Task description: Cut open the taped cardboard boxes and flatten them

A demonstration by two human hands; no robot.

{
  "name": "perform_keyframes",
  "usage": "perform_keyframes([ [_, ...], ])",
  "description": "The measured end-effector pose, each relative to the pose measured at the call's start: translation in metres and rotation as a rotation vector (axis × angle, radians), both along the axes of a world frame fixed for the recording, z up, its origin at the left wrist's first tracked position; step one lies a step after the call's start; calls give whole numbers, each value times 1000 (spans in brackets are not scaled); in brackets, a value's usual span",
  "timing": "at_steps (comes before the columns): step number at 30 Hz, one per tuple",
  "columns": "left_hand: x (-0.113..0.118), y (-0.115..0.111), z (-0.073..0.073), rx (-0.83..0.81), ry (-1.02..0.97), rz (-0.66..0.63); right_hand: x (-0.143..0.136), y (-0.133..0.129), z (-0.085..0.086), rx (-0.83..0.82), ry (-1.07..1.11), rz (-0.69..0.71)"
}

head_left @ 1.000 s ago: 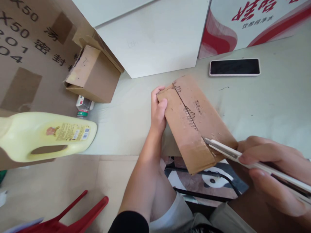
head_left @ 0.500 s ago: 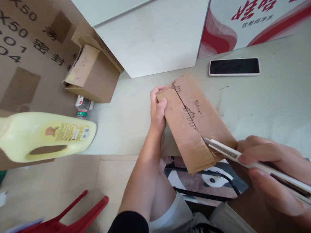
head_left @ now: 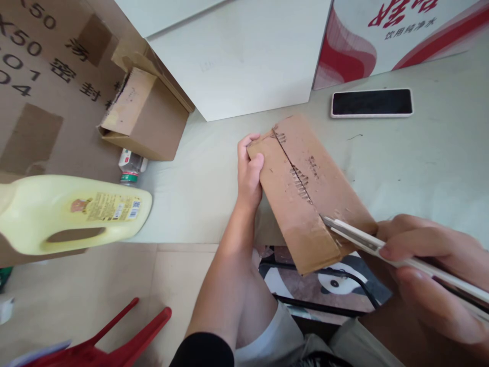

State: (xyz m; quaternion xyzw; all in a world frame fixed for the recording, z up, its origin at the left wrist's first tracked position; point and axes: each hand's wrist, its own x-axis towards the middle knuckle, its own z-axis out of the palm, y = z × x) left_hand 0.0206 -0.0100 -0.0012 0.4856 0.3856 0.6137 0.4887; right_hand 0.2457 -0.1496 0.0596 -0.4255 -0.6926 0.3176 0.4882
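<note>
A brown cardboard box [head_left: 305, 188] is tilted over the table's front edge, with a dark seam running lengthwise and rough marks beside it. My left hand [head_left: 250, 171] grips its upper left end, thumb on the top face. In my right hand [head_left: 431, 260] is a white utility knife [head_left: 355, 238]. The knife's tip touches the seam near the box's lower end. The fingers of my right hand are wrapped round the handle, close to the box's right corner.
A phone [head_left: 372, 103] lies at the back right, before a red and white carton [head_left: 355, 46]. A white box [head_left: 244, 61] stands behind. To the left are a small open carton [head_left: 156, 114], a bottle [head_left: 130, 165] and a yellow jug [head_left: 114, 204]. A red stool [head_left: 126, 341] is below.
The view has shifted slightly. Both hands, the box and the knife hold nearly the same positions relative to one another, the knife tip still at the seam.
</note>
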Motion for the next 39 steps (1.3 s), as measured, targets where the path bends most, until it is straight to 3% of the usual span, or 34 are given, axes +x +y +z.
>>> perform_keyframes([
  [4,1,0,-1,-1,-20,-4,8,9,-7,178,10,153],
  [9,2,-1,-1,-1,-34,17,7,9,-3,46,-67,54],
  [14,3,-1,-1,3,-31,12,10,9,-6,193,-13,158],
  [18,3,-1,-1,2,-29,18,9,6,-5,74,-66,64],
  [23,4,-2,0,-10,-27,6,6,8,-12,201,-6,102],
  [31,5,-2,0,3,-15,25,8,10,-13,217,8,130],
  [39,5,-3,1,-12,-8,18,11,2,0,42,-75,96],
])
